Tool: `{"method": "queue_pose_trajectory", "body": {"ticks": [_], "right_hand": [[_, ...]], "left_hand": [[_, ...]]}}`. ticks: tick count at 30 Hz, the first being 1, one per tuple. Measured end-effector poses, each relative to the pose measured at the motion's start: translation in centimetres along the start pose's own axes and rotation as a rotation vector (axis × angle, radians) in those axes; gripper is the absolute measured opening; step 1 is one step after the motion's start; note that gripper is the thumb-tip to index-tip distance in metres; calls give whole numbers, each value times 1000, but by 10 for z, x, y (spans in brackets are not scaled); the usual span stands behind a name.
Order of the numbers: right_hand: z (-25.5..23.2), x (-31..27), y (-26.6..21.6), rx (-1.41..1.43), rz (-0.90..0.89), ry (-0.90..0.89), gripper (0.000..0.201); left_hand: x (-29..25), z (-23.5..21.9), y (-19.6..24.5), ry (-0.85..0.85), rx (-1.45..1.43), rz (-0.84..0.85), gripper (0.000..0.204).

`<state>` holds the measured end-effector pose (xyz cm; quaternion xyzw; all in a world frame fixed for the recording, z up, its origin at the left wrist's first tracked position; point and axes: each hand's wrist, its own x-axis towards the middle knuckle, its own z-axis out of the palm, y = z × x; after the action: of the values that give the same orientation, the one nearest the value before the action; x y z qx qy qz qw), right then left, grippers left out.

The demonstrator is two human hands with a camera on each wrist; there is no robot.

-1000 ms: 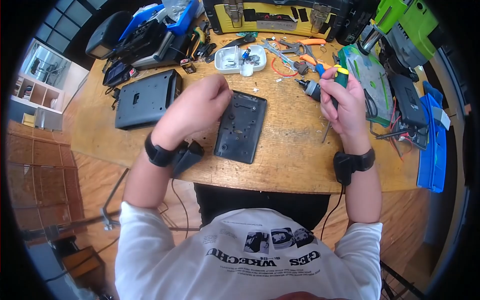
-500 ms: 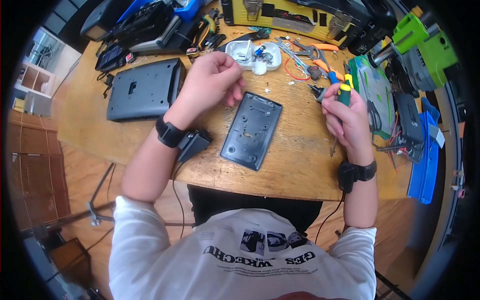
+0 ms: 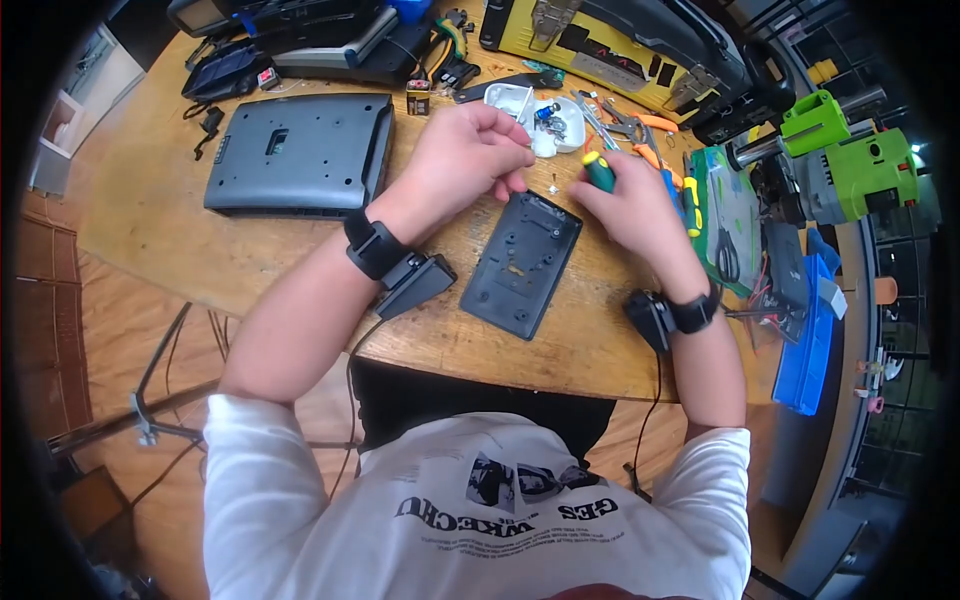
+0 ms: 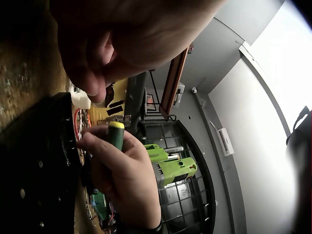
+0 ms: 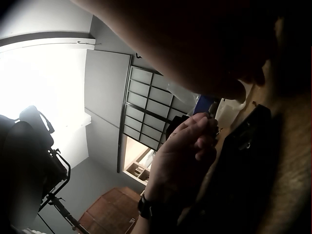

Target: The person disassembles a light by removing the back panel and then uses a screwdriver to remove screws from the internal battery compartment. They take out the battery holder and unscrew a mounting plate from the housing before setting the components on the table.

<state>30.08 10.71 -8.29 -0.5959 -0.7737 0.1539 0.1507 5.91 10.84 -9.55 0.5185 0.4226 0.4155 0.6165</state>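
A flat black plastic cover (image 3: 515, 270) lies on the wooden table in front of the person, its inner side with bosses facing up. Over its far left corner hovers the left hand (image 3: 455, 165), thumb and fingertips brought together; I cannot tell whether something small sits between them. The right hand (image 3: 635, 205) grips a screwdriver (image 3: 600, 174) by its green handle, the yellow end up, just right of the cover. Its shaft is hidden in the head view. In the left wrist view the same screwdriver (image 4: 116, 136) rises from the curled fingers.
A larger black housing (image 3: 300, 155) lies at the left. Behind the hands stands a white divided tray (image 3: 565, 125) with small metal parts. Pliers (image 3: 655, 122) and a second screwdriver (image 3: 692, 207) lie to the right. A yellow-black toolbox (image 3: 600, 55) stands at the back.
The right hand with the screwdriver has moved left toward the cover and the left hand. The left hand has stayed near the cover's far end. The head view has shifted.
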Motion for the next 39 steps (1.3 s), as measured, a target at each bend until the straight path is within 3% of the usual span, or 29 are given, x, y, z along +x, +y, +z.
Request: {"method": "queue_pose_trajectory", "body": {"ticks": [8,10,19,25,29,39], "right_hand": [[21,27,-4,-79,39,28,45],[19,32,-2,4,122,-55,42],[18,29,-19,-132,85,10,31],[9,31,-27,-140,158,-103,35],[4,27,-19,-201,87,-55,34],[-19,-4,1,47,258,-61,34]], "left_hand": [[-1,-1,3,12,-16,-13,19],[-2,0,3,21,-8,-11,19],[-1,-2,4,5,-30,-14,17],[2,-4,0,-23,2,16,13],[0,-4,6,-57,34,-5,12],[-3,-5,8,-193,130,-27,6]]}}
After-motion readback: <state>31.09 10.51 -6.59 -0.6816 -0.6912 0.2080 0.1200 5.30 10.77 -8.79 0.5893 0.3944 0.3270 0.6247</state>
